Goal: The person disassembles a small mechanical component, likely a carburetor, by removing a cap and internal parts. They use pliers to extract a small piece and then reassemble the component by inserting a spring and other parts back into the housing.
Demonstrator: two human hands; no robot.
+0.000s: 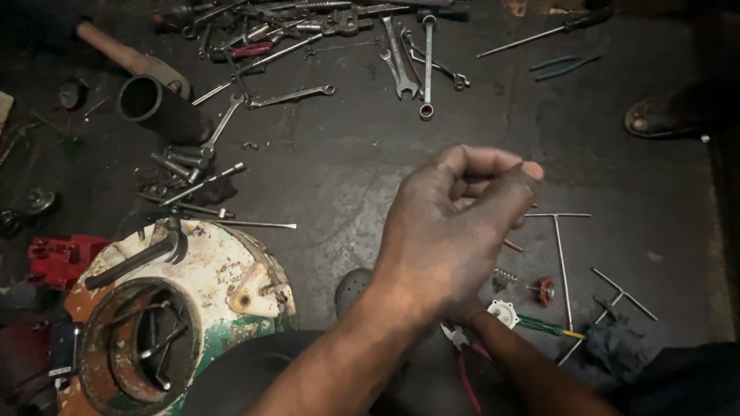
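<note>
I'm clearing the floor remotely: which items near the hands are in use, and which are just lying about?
In use or close by:
- left hand, raised, fingers pinched
- right hand, mostly hidden behind it
- small white part
- pliers
- spring
- green screwdriver

Lying about:
- wrenches
- black pipe
- hammer
- T-handle tools
- rusty white-green housing
</note>
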